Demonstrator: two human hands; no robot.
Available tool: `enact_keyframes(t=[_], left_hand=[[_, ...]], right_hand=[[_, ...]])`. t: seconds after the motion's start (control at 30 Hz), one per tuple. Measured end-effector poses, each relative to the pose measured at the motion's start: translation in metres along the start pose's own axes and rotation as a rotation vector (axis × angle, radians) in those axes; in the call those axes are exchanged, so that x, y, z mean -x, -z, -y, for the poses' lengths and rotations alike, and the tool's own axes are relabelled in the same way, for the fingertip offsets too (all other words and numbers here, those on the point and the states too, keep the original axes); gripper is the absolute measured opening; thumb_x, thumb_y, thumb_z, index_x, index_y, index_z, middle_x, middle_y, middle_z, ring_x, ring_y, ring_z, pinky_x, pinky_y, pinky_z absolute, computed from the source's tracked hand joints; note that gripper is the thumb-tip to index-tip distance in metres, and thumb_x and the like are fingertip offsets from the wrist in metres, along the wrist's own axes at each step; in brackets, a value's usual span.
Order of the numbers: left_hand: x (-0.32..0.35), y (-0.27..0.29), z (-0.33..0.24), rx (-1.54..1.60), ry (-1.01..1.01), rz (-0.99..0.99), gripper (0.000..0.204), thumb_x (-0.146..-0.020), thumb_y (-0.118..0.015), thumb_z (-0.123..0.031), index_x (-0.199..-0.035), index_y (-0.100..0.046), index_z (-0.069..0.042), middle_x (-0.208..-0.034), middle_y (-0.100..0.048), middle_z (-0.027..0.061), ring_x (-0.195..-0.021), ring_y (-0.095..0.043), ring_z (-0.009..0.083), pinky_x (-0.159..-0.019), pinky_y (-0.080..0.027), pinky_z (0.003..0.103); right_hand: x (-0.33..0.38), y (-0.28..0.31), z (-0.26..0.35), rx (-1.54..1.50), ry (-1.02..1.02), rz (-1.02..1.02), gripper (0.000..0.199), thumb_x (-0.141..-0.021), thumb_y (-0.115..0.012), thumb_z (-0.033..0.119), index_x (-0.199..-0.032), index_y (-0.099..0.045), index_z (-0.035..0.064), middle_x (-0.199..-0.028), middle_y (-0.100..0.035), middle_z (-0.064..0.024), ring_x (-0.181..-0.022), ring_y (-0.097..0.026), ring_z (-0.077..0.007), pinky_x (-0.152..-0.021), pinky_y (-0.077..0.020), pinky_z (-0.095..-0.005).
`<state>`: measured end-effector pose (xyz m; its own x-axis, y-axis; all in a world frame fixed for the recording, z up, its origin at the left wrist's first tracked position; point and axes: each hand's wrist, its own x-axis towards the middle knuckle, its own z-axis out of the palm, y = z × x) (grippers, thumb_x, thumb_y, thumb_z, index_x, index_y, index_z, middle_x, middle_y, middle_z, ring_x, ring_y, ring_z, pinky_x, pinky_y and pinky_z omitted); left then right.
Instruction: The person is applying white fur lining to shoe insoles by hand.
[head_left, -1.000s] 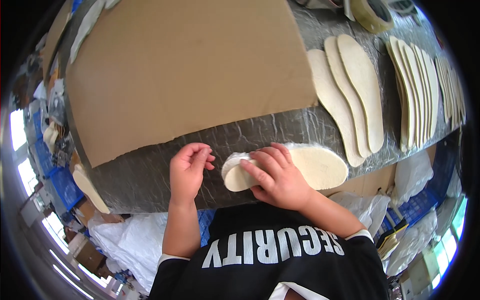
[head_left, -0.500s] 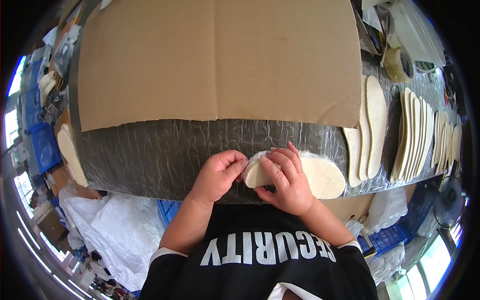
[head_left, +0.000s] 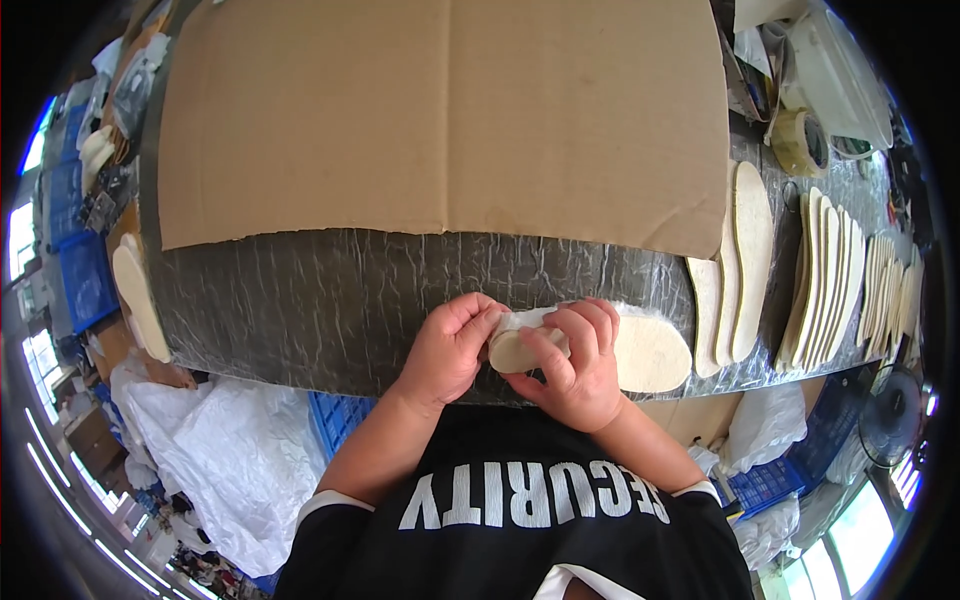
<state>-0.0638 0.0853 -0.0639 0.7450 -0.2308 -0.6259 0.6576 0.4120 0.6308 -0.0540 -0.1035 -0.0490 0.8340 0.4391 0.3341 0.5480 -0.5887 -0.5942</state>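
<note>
A cream insole [head_left: 655, 355] with white fluffy lining [head_left: 527, 318] along its far edge lies near the front of the dark table. My right hand [head_left: 583, 372] wraps around its middle, fingers over the far side and thumb on the near side. The insole's left end is bent up toward me. At that end my left hand [head_left: 450, 350] is closed in a pinch, thumb and forefinger together at the fluffy edge. What exactly lies between those fingertips is hidden.
A cardboard sheet [head_left: 440, 130] covers the far table. To the right stand overlapping insoles [head_left: 748, 265], stacked insoles [head_left: 825, 285] and a tape roll [head_left: 800, 140]. More insoles [head_left: 140, 295] lie at the left edge. White plastic sheeting [head_left: 220, 450] hangs below the table at left.
My right fingers have curled further over the insole, and more white lining shows at its left end. My left hand has shifted slightly right, still pinching.
</note>
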Motion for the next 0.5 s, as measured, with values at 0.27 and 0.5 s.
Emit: enact_keyframes(t=[0.27, 0.5], left_hand=[[-0.003, -0.006, 0.003, 0.253, 0.095, 0.096, 0.018, -0.101, -0.054, -0.015, -0.104, -0.062, 0.000, -0.094, -0.065, 0.0058, -0.084, -0.062, 0.0124, -0.077, -0.052, 0.028], [0.004, -0.011, -0.012, -0.108, -0.061, 0.181, 0.015, -0.097, -0.062, -0.014, -0.097, -0.066, 0.001, -0.090, -0.065, 0.0037, -0.082, -0.060, 0.0112, -0.072, -0.048, 0.025]], right_hand=[[0.001, 0.011, -0.011, -0.097, 0.009, 0.016, 0.069, -0.048, -0.085, 0.019, -0.109, -0.054, 0.0109, -0.107, -0.053, -0.0086, -0.096, -0.053, -0.0298, -0.084, -0.0391, -0.0470], [-0.011, 0.030, -0.014, -0.174, -0.011, 0.111, 0.071, -0.051, -0.088, 0.025, -0.112, -0.054, 0.0109, -0.107, -0.054, -0.0090, -0.094, -0.054, -0.0290, -0.084, -0.0376, -0.0454]])
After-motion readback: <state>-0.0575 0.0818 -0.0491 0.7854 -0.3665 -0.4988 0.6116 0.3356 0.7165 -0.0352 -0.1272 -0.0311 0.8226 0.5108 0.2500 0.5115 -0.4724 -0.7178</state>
